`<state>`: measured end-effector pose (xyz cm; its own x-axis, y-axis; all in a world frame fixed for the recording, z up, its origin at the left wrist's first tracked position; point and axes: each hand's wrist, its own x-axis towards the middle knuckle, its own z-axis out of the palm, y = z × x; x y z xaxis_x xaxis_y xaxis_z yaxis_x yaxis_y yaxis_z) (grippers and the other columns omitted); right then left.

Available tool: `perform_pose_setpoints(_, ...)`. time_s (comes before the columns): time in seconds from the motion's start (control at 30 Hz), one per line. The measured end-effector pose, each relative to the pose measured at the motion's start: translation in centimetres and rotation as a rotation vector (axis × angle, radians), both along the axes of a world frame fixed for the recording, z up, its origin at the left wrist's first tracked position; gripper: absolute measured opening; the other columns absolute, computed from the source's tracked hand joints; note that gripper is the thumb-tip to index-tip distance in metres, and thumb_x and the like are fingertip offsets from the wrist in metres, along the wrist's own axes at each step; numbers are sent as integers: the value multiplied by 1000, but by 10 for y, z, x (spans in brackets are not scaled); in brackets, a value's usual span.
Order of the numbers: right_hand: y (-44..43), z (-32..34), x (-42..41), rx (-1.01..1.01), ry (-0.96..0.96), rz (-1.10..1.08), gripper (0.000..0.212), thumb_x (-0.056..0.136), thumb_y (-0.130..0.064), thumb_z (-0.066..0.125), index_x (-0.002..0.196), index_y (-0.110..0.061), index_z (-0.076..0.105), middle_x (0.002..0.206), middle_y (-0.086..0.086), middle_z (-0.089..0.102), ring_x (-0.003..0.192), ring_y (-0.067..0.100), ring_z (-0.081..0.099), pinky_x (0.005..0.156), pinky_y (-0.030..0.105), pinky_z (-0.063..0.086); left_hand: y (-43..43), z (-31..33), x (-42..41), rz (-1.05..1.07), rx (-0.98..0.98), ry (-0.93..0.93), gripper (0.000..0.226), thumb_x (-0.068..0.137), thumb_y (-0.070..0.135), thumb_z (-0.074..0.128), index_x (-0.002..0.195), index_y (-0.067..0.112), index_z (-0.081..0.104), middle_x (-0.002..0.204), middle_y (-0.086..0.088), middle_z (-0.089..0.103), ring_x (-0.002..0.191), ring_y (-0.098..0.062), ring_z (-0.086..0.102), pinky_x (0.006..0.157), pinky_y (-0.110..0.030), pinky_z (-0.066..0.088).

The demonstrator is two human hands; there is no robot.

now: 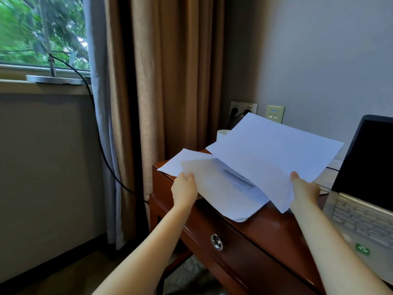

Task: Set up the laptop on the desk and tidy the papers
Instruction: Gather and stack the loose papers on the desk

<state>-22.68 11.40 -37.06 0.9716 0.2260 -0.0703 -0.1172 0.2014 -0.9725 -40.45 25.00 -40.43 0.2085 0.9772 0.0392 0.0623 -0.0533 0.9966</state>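
Note:
Several white paper sheets lie fanned over the left end of the dark wooden desk. My left hand pinches the left edge of a printed sheet whose near corner droops over the desk front. My right hand pinches the near edge of a large blank sheet lifted above the desk. Another sheet pokes out beneath, at the desk's left corner. The silver laptop stands open at the right with a black screen.
A white cup stands behind the papers by the brown curtain. Wall sockets with plugs sit behind the desk. A black cable runs from the window sill down to the desk. A drawer knob shows on the desk front.

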Motion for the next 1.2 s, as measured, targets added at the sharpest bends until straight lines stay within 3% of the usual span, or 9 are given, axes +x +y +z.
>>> perform_pose_setpoints(0.1,-3,4,-4,-8,59,13,29,94,-15,52,116,3,48,117,12,54,97,21,48,84,31,41,5,-4,-6,148,-3,-90,31,98,21,34,71,19,49,91,-11,58,98,-35,57,89,-43,47)
perform_pose_setpoints(0.17,-3,6,-6,-27,91,26,20,95,-17,50,105,0,45,124,15,54,94,21,46,79,29,38,10,-5,-10,207,-13,-149,30,97,20,34,74,14,52,89,-15,60,94,-38,57,84,-43,47)
perform_pose_setpoints(0.33,-1,6,-6,25,110,103,43,97,-18,46,133,5,43,138,16,49,93,14,41,77,22,34,12,-1,-24,308,28,-309,21,96,16,36,88,10,54,75,0,52,79,-23,49,71,-32,37)
perform_pose_setpoints(0.43,-2,12,-16,76,168,117,40,97,-15,47,131,5,44,121,11,56,87,15,47,67,19,46,2,6,-32,371,79,-371,17,99,17,35,96,10,50,78,2,51,79,-19,50,69,-30,40)
perform_pose_setpoints(0.5,1,15,-25,140,168,170,34,96,-10,48,128,2,47,101,9,58,66,11,57,55,18,52,-10,8,-35,375,70,-398,15,99,16,38,108,12,49,91,1,55,86,-18,53,77,-30,45)
perform_pose_setpoints(0.57,5,16,-33,236,180,247,13,96,-3,43,104,0,53,81,7,52,54,11,58,36,17,47,-20,3,-35,305,8,-399,11,94,11,46,101,17,51,95,2,55,88,-18,54,77,-30,48)
perform_pose_setpoints(0.67,12,15,-49,375,225,319,23,95,3,34,75,-4,43,63,14,56,34,14,57,32,18,45,-27,-10,-34,55,-187,-445,24,87,0,53,79,23,50,88,-3,56,75,-18,59,57,-22,55)
perform_pose_setpoints(1.03,8,-5,-107,265,183,579,19,93,3,35,87,-5,51,51,7,65,39,18,63,36,20,48,-37,-3,-39,-443,-305,-255,19,82,-9,56,93,6,57,83,-11,67,60,-16,69,56,-20,57)
perform_pose_setpoints(1.2,8,-13,-122,180,215,729,18,92,4,36,91,-2,53,65,14,65,44,19,65,39,21,50,-29,3,-48,-610,-335,-297,30,81,-10,47,99,11,58,76,-3,72,74,-19,69,73,-29,57)
